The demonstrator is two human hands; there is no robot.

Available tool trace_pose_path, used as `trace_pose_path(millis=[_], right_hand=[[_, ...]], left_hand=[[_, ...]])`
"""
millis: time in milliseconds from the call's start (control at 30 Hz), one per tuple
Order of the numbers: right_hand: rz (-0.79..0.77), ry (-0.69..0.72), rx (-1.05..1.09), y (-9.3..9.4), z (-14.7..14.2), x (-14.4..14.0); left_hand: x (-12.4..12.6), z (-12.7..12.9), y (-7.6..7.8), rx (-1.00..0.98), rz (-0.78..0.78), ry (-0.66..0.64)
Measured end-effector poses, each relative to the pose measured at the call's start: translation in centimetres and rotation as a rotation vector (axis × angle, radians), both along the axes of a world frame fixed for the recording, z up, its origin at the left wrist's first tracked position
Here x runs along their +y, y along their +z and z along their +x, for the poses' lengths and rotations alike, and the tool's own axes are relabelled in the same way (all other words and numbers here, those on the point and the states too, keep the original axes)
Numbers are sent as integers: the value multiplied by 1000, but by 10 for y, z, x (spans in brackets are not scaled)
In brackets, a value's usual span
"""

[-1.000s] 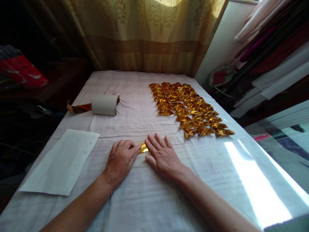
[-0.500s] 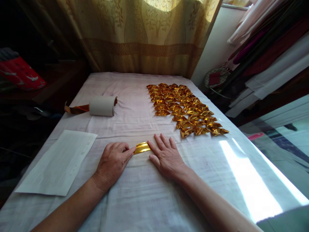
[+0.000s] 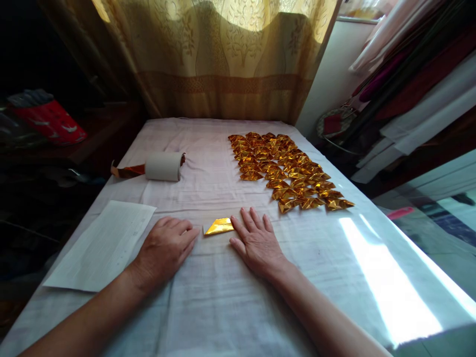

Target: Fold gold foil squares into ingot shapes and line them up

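Observation:
A folded strip of shiny gold foil paper (image 3: 218, 226) lies flat on the white cloth, its left end cut off in a slant. My right hand (image 3: 256, 243) rests palm down with fingers spread, its index fingertip on the strip's right end. Just left of the strip, apart from it, my left hand (image 3: 165, 250) lies on the cloth with fingers curled and pressed together, nothing visible in them. Beyond my right hand, several folded gold foil ingots (image 3: 277, 173) stand in close rows.
A pale roll (image 3: 163, 166) with copper-gold foil sticking out lies at the back left. Nearer is a white printed sheet (image 3: 102, 248). The cloth-covered table (image 3: 223, 307) meets a gold curtain (image 3: 230, 94). A red container (image 3: 52, 121) sits left; clothes (image 3: 420, 119) hang right.
My left hand has let go of the strip's left end and drawn back left. That end now shows a slanted fold. My right hand keeps its place. The view has shifted slightly.

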State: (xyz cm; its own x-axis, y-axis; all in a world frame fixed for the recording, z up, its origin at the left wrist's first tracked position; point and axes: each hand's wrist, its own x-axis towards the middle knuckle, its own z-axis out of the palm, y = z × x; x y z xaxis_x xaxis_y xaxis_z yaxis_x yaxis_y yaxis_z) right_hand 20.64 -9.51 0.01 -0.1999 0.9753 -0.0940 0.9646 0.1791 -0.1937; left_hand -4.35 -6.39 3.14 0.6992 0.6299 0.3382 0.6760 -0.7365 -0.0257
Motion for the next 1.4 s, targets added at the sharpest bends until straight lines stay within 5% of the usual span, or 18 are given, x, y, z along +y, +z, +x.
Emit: trace_pose_path(millis=[167,333,900,1133,1400], right_hand=[[44,-10,15,-3,0,-2],[59,-20,45,-3,1,-3],[129,6,193,-2,10,0],[127,15,255,-2,15,1],[349,61,307,-15,25,9]], left_hand=[[12,46,1,-24,-184,219],[23,75,2,52,-407,229],[21,76,-7,-115,-443,95],[18,75,-6,-190,-307,19],[25,64,-8,-345,-289,-196]])
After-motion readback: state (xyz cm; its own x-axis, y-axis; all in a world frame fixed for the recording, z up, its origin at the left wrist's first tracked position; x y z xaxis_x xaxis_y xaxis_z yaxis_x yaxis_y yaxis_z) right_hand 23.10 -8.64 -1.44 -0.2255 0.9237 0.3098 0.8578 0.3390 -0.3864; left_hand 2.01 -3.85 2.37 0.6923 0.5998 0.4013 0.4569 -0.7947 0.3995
